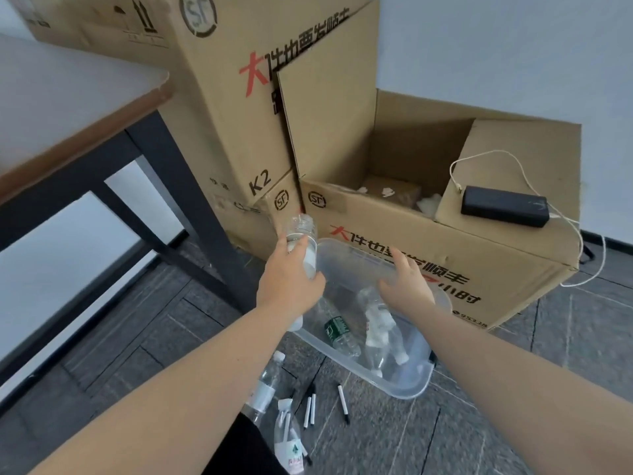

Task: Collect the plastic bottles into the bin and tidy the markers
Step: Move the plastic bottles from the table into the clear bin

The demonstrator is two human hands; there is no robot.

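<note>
Clear bin (407,385) holds three bottles (376,341).

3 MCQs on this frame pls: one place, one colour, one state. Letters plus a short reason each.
1. Where is the black power bank?
A. on a flap of the open cardboard box
B. in the bin
C. on the floor

2. Label colour on a bottle in the clear bin?
A. red
B. dark green
C. yellow

3. The left hand:
A. hangs idle
B. presses the floor
C. grips a clear bottle

A: it lies on the box flap.
B: the label shows dark green.
C: fingers wrap the bottle.
</note>
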